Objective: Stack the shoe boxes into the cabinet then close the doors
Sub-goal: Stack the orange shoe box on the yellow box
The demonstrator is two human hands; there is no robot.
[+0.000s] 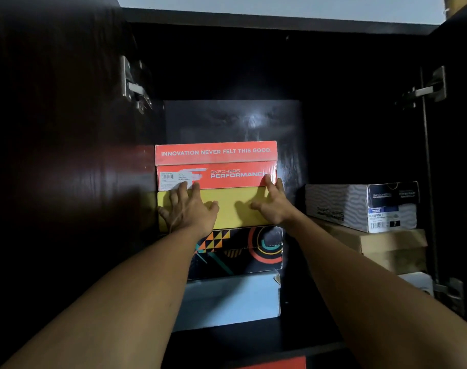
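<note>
Inside the dark cabinet (253, 62) stands a stack of shoe boxes: a red box (216, 163) on top, a yellow box (232, 209) under it, then a black patterned box (240, 251) and a pale blue box (227, 299) at the bottom. My left hand (189, 209) lies flat on the front of the yellow box, fingertips reaching the red box. My right hand (276, 203) presses the yellow box's right end with spread fingers, fingertips on the red box's lower edge.
A second stack sits at the right: a white-and-black box (360, 206) on a brown cardboard box (381, 243), with a white one (418, 283) below. Both doors stand open, the left door (54, 155) and the right door (456, 155), on metal hinges. A red edge (275, 363) shows below the shelf.
</note>
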